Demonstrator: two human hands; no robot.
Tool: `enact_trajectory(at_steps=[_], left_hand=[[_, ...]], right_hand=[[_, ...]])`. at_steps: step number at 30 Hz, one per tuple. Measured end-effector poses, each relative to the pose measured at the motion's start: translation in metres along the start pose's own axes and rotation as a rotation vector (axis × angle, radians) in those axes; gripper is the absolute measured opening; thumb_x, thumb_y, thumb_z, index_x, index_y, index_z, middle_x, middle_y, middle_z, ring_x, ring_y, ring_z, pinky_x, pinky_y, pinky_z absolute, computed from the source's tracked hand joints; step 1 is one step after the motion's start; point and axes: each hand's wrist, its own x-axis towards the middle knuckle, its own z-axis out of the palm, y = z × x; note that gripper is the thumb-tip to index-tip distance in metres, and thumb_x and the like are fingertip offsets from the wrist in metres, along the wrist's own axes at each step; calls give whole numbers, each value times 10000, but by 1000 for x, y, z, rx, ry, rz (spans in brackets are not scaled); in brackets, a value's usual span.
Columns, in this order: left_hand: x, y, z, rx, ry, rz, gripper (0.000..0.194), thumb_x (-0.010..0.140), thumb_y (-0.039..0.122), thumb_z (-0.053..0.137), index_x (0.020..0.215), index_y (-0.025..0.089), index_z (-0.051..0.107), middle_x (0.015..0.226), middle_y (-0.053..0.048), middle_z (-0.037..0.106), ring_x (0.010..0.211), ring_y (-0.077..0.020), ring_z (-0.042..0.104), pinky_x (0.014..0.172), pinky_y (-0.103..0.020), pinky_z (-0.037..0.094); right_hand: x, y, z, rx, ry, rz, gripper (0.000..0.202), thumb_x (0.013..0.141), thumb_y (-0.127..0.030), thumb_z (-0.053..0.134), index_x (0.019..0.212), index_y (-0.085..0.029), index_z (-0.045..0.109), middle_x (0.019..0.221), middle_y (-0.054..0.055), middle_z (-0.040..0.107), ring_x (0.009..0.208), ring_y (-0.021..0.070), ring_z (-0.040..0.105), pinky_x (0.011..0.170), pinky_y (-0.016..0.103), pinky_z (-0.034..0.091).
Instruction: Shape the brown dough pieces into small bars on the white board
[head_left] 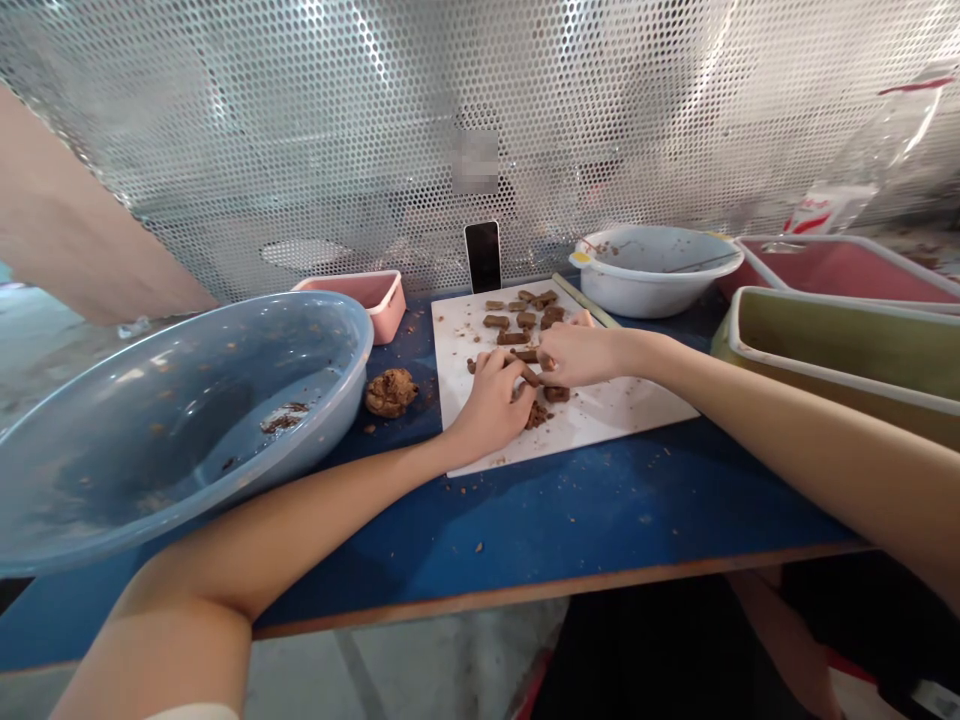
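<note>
A blue tabletop [600, 510] stood before a perforated metal panel [390, 120]. On the white board [622, 405], a brown stick [531, 377] lay between the two hands. The left hand [491, 405] had its fingers bent and slightly parted, touching the stick — whether they gripped it could not be told. The right hand [574, 355] was curled at the stick's other end; its hold could not be determined. Short brown pieces [513, 338] lay beyond, crumbs [537, 415] nearer. Left of the board: a brown lump [391, 393], a small pink container [388, 305] and a large blue basin [172, 500]. A phone [484, 256] stood upright behind — a white basin [649, 290], green container [847, 345] and clear bottle [862, 165] rightward.
</note>
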Motion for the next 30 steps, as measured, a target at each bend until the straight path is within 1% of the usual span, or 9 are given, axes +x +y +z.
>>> enact_trajectory(at_steps=[6,12,16,19,22,25,30], left_hand=[[0,-1,1,-4,4,7,168,1033,123,562,953,228,667,1147,-96,642,1230,-316,545,1098,-521,504],[0,-2,2,15,3,14,170,1035,125,564,951,224,675,1148,-95,641,1219,-311,550,1095,-512,499],[0,-1,1,7,3,17,177,1038,120,565,953,220,684,1149,-97,646,1215,-308,549,1095,-504,504],[0,-1,1,-1,2,15,176,1035,116,567,947,218,681,1154,-99,648,1216,-310,552,1092,-508,507],[-1,0,0,-4,0,10,174,1034,117,570,952,222,681,1158,-97,651,1219,-313,555,1093,-516,506],[-1,1,-1,-11,-8,-1,174,1034,116,574,976,226,696,1162,-94,651,1222,-312,557,1097,-515,503],[0,2,-2,-21,-16,-6,185,1031,109,571,974,218,708,1169,-97,651,1227,-312,556,1106,-517,502]], right_hand=[[2,6,2,78,22,-31,232,882,-304,706,683,-187,686,722,65,654,756,210,550,767,395,192],[-2,1,-7,51,-15,-45,206,894,-248,654,704,-182,696,811,67,707,751,184,538,774,397,209],[-3,0,-8,49,-32,-11,256,918,-231,633,671,-179,679,761,56,659,715,171,497,777,404,203],[0,6,-2,37,8,-10,313,952,-278,621,657,-182,667,736,60,632,716,186,481,768,400,187],[2,15,6,60,54,-57,326,968,-373,641,709,-193,724,745,62,636,767,216,506,777,389,183],[1,19,10,75,84,-62,273,939,-408,688,782,-207,788,780,64,662,845,242,541,791,388,183],[-4,13,7,63,74,-48,239,931,-348,676,823,-195,824,946,101,748,907,249,597,785,401,188]])
